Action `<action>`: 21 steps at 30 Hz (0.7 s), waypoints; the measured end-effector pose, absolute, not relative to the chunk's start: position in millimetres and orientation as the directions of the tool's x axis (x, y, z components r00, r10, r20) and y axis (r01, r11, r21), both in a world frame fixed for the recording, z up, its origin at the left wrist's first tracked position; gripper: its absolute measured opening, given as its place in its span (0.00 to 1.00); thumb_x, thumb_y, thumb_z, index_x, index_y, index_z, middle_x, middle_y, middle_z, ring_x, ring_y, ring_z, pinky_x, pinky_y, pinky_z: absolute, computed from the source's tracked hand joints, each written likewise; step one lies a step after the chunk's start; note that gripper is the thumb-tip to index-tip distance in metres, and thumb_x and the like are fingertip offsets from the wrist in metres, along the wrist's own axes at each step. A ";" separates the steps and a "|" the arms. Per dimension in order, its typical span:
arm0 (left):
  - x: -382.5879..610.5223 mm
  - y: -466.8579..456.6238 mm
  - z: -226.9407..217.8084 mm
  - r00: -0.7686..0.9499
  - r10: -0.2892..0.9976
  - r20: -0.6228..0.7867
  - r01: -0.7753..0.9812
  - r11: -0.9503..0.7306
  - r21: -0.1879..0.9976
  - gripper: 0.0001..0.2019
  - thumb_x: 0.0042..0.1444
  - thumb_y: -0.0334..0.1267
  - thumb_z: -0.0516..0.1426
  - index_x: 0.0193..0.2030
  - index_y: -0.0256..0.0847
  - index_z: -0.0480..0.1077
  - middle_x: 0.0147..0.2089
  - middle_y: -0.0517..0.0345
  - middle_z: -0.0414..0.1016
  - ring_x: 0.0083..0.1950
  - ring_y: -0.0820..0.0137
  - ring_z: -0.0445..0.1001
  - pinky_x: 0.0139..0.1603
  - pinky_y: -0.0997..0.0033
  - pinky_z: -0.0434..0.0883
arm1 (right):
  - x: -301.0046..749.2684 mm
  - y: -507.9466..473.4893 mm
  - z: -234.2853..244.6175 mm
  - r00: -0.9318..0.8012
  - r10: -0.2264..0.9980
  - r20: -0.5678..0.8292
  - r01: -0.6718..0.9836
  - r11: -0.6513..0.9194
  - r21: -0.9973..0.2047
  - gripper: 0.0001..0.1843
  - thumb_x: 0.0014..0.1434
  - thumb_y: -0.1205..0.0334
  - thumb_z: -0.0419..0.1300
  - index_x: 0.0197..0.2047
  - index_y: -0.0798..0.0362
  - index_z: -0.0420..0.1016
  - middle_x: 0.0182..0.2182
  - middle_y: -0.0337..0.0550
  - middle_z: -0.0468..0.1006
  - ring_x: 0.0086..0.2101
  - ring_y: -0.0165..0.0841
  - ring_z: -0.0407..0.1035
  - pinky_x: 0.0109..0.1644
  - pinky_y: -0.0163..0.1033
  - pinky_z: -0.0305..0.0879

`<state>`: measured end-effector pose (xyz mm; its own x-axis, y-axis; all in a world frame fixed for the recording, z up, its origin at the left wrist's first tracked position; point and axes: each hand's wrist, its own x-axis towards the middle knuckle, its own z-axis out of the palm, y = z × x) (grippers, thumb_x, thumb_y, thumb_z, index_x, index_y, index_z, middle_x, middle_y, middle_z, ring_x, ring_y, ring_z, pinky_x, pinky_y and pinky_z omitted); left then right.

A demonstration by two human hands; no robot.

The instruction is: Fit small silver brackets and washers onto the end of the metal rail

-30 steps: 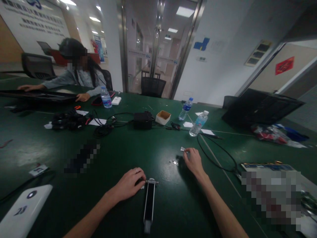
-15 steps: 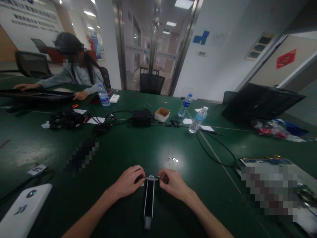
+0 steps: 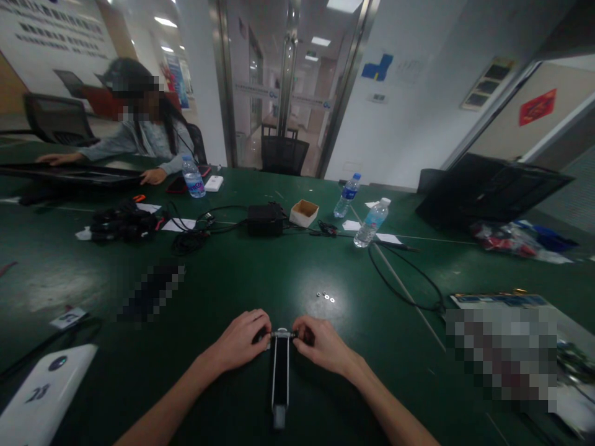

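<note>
A narrow, silvery metal frame [image 3: 280, 378] with a dark middle lies on the green table, pointing away from me. A thin rod [image 3: 281, 334] crosses its far end and sticks out on both sides. My left hand [image 3: 244, 337] pinches the rod's left end between thumb and fingers. At the right end, my right hand [image 3: 320, 342] has its thumb and forefinger closed on the tip; whether a small nut is between them is too small to tell. Just beyond my hands lie several small washers and nuts [image 3: 326, 297].
Two water bottles [image 3: 372, 223] stand beyond my right hand, near a small open box [image 3: 304, 213] and a black adapter [image 3: 265, 220] with cables. A circuit-board panel [image 3: 502, 347] is at right, a white device [image 3: 46, 393] at left. Another person [image 3: 144, 130] sits across the table.
My right hand has shifted slightly left, closer to the frame's far end. My left hand stays in place on the rod.
</note>
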<state>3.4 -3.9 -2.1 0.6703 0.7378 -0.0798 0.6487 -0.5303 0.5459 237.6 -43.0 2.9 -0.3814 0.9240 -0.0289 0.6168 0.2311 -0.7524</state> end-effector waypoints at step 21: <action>5.5 -5.2 -2.1 0.676 0.732 -0.080 0.635 -0.525 0.566 0.06 0.61 0.35 0.52 0.42 0.41 0.69 0.44 0.56 0.70 0.43 0.66 0.69 0.43 0.69 0.67 | 243.1 -38.9 -1.1 -0.425 0.903 0.066 0.615 0.342 -0.710 0.13 0.53 0.75 0.57 0.41 0.52 0.72 0.33 0.39 0.74 0.36 0.32 0.67 0.39 0.35 0.63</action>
<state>5.5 -5.2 -2.1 0.6762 0.7324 -0.0796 0.6354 -0.5251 0.5661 243.1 -38.9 -1.1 -0.4254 0.9026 0.0659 0.6151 0.3418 -0.7105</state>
